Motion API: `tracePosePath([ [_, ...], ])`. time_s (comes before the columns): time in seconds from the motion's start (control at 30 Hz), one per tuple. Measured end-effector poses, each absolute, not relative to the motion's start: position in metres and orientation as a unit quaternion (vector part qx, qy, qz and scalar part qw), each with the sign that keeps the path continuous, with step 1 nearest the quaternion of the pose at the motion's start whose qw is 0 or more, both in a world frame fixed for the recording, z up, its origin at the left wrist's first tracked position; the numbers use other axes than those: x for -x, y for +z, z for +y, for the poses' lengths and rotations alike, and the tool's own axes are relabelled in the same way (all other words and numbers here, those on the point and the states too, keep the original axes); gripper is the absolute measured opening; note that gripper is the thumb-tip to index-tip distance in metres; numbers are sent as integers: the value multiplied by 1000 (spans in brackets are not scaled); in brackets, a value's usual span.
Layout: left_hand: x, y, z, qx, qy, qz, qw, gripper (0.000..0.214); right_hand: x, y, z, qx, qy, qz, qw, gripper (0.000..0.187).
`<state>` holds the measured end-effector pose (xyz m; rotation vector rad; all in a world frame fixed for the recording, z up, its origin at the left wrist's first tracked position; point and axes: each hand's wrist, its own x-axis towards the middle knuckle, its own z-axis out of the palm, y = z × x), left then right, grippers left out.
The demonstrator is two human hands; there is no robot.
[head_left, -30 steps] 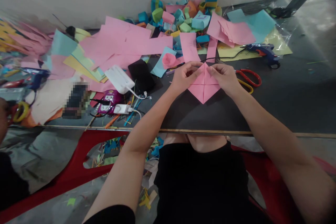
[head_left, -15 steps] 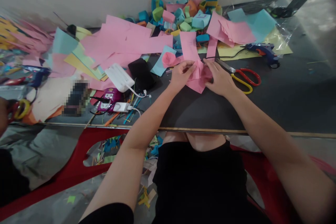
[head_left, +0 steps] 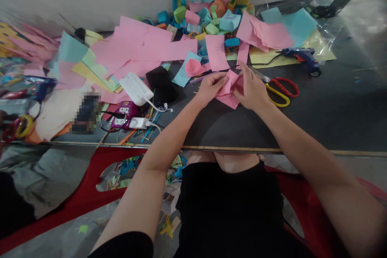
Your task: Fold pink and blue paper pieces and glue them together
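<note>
Folding is judged to be the step in hand: the folded paper (head_left: 228,100) is held over the tabletop (head_left: 308,129), between the left hand (head_left: 210,88) and the right hand (head_left: 250,88), with a flap raised and one corner pointed toward the near edge. Its left side is pinched between the thumb and fingers of the left hand. Its right side is met by the right hand, whose fingers are partly spread; whether the sheet is gripped there or merely steadied cannot be told. For a neat fold, the edges are best matched before any pressure is applied, and a light pinch is called for, since the paper is likely to be buckled by a hard squeeze. The crease is best pressed flat against the tabletop with a fingertip. Just beside the right hand, scissors (head_left: 271,81) are laid with their handles turned away, and care is advised so that they are not nudged. Farther right, a glue gun (head_left: 302,57) is rested. Beyond the hands, a pink strip (head_left: 217,52) is spread, with a pink cup (head_left: 192,67) placed left of it and a power bank (head_left: 136,88) farther left.
</note>
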<state>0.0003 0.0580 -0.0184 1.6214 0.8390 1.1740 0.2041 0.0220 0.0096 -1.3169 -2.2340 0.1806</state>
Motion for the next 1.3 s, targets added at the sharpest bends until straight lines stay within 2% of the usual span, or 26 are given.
tracePosePath([
  [0.13, -2, -13, 52, -674, 466, 340, 462, 63, -199, 10, 19, 490, 62, -826, 270, 102],
  [0.2, -2, -10, 49, -688, 443, 350, 456, 71, -196, 7, 17, 503, 73, -815, 277, 102],
  [0.3, 0, -9, 47, -746, 409, 342, 400, 81, -194, 4, 16, 528, 94, -790, 296, 92],
  [0.4, 4, -15, 52, -800, 394, 331, 308, 111, -197, 4, 17, 553, 106, -762, 320, 79],
  [0.47, 6, -19, 56, -805, 396, 338, 284, 117, -199, 6, 18, 578, 103, -737, 333, 72],
  [0.63, 8, -15, 51, -805, 396, 342, 278, 97, -201, 4, 21, 568, 129, -722, 373, 54],
  [0.77, 7, -11, 46, -769, 426, 377, 291, 63, -203, 0, 25, 535, 162, -731, 391, 39],
  [0.83, 7, -13, 49, -729, 466, 405, 296, 50, -204, 0, 27, 543, 176, -720, 394, 38],
  [1.0, 5, -14, 54, -648, 539, 458, 284, 64, -203, -3, 34, 532, 255, -647, 483, 58],
  [1.1, 3, -14, 53, -622, 543, 464, 321, 65, -201, -11, 39, 510, 310, -601, 532, 66],
  [1.3, 1, -25, 61, -598, 555, 437, 378, 67, -202, -26, 50, 499, 357, -559, 557, 75],
])
